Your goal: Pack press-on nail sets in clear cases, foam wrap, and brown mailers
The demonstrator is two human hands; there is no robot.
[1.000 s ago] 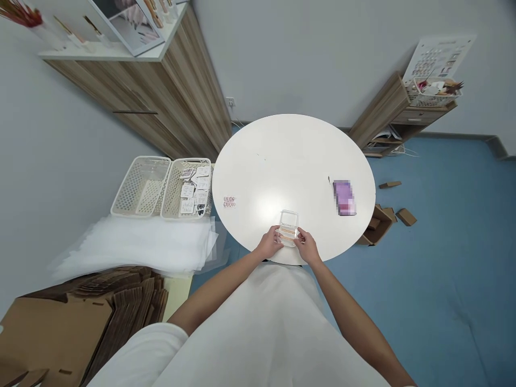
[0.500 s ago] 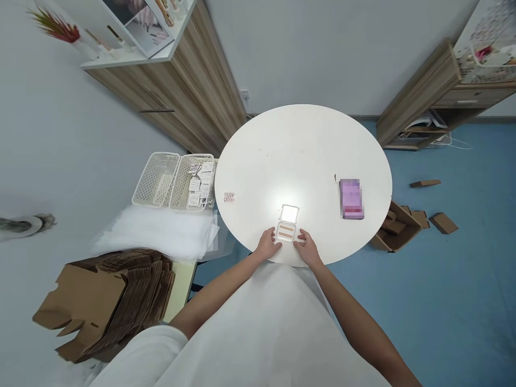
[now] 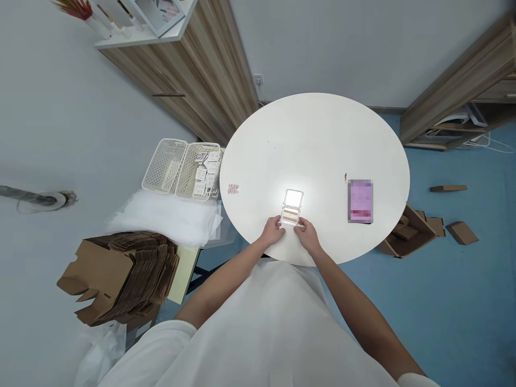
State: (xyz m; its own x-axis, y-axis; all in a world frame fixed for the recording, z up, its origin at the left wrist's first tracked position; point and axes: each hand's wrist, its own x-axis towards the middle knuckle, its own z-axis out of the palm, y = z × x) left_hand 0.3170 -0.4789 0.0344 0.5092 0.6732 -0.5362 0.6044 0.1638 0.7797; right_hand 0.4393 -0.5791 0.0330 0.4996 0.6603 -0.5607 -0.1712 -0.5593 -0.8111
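Note:
A small white hinged case [image 3: 289, 215] lies on the round white table [image 3: 318, 126] near its front edge. The lid [image 3: 293, 198] stands folded back, away from me, and shines brightly. Two orange-tan strips lie across its base. My left hand [image 3: 272, 232] has its fingers closed at the case's left side. On the opposite side, my right hand [image 3: 308, 236] holds the right edge with bent fingers. Toward the table's left edge is a small clear sheet of pink pieces [image 3: 233, 189]. A purple packet, blurred out [image 3: 360, 201], lies on the right.
Left of the table are two white baskets, one [image 3: 188, 183] containing printed cards. Below them are white foam sheets [image 3: 169, 215] and stacked flat cardboard boxes [image 3: 108, 274]. An open carton [image 3: 417, 234] and small boxes lie on the floor at right. A wooden cabinet [image 3: 201, 70] stands behind.
The case has slid slightly away from me, farther from the table's front edge. Both hands have come in closer against its sides. The head view has shifted a little.

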